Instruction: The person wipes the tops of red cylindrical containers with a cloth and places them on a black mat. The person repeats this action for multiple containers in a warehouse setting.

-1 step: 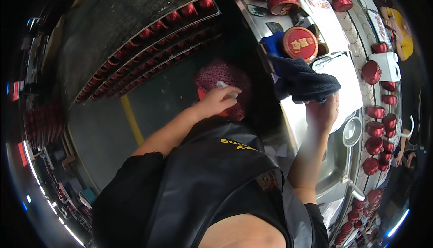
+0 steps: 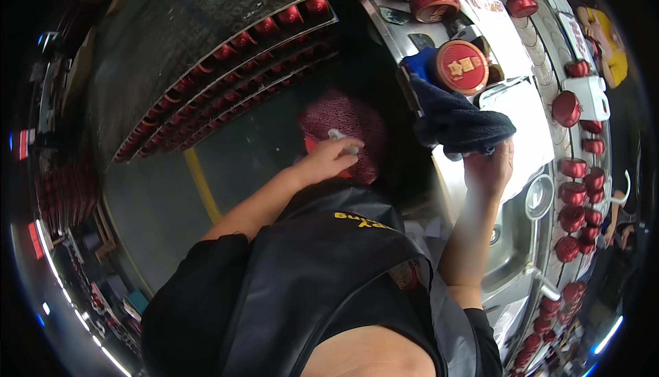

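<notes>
Honestly not much has changed from the earlier frame. The dark cloth (image 2: 463,120) has bunched a bit differently and less of the blue material (image 2: 420,63) pokes out behind it. The red pot (image 2: 463,67) shows its round, gold-marked face a touch further right, but the pots around it drifted that way too, so that's probably mostly the view shifting.

Right hand (image 2: 491,171) has its fingers closed on the cloth's lower end, tips mostly hidden by the fabric. The cloth runs from there up and left to the pot, which sits beyond the fingers, upper right of centre. Left hand (image 2: 328,159) is mid-frame with fingers bent, right by a small white thing (image 2: 335,133) over a speckled dark-pink mass (image 2: 343,113). Can't tell if it's gripping that.

Work surface on the right is metal with white sheets (image 2: 532,116), plus a sink (image 2: 508,260) lower down. Rows of red pots (image 2: 572,219) and a white jug (image 2: 590,99) line the far right. Upper left there's a tiered rack (image 2: 206,41) loaded with more red pots, over a grey floor (image 2: 161,205) with a yellow stripe (image 2: 199,185).
</notes>
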`<state>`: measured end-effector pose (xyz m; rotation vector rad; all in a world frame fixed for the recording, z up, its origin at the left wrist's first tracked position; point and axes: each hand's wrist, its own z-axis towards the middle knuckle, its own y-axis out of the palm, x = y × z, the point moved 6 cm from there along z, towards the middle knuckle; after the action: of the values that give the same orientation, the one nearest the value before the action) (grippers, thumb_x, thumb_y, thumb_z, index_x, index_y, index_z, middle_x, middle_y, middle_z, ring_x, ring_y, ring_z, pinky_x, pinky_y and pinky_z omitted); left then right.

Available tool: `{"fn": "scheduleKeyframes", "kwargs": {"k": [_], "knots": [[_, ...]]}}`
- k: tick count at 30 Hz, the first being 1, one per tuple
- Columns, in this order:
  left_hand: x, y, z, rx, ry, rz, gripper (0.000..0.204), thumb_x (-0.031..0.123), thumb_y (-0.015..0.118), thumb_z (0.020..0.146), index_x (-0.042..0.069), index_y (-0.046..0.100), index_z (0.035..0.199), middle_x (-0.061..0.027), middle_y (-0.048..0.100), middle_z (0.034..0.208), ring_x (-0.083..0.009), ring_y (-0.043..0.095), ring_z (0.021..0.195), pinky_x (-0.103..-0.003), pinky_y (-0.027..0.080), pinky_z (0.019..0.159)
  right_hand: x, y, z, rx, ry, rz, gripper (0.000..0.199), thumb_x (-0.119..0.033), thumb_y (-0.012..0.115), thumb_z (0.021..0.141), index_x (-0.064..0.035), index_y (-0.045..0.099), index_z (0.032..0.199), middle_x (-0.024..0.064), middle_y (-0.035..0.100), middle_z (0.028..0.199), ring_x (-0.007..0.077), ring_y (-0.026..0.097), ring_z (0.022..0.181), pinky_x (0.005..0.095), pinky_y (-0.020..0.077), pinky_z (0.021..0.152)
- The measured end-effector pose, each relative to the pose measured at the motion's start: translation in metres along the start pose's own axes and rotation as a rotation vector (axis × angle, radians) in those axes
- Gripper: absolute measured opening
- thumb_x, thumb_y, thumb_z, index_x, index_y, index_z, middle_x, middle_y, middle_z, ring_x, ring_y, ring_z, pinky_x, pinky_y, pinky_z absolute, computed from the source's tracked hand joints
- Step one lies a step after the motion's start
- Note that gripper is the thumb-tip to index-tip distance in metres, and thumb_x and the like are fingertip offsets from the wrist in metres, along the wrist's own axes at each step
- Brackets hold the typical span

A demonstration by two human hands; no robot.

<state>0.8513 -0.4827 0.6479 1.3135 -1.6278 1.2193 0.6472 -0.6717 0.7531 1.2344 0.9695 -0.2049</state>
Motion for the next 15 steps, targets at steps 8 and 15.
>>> {"fn": "scheduleKeyframes", "kwargs": {"k": [8,15], "knots": [[-0.153,-0.137,-0.161,-0.131,-0.254,0.594,0.034,0.027,0.056,0.088,0.01,0.058,0.117,-0.0194,0.06,0.108,-0.0371,0.057,0.103,-0.045,0.046,0.088,0.197,-0.071,-0.008,0.603,0.155,-0.381,0.03,-0.034,0.054,0.095,-0.0048,0.056,0.103,0.008,0.061,0.084,0.019,0.059,0.068,0.0337,0.0536,0.06],[-0.271,-0.219,-0.326,-0.022,-0.823,0.54,0.034,0.03,0.051,0.085,0.009,0.061,0.109,-0.02,0.062,0.109,-0.0371,0.058,0.105,-0.047,0.048,0.085,0.365,-0.155,-0.068,-0.589,0.146,-1.889,0.043,-0.021,0.073,0.069,-0.0022,0.057,0.103,0.0204,0.062,0.095,0.0393,0.062,0.085,0.0481,0.0521,0.074]]}}
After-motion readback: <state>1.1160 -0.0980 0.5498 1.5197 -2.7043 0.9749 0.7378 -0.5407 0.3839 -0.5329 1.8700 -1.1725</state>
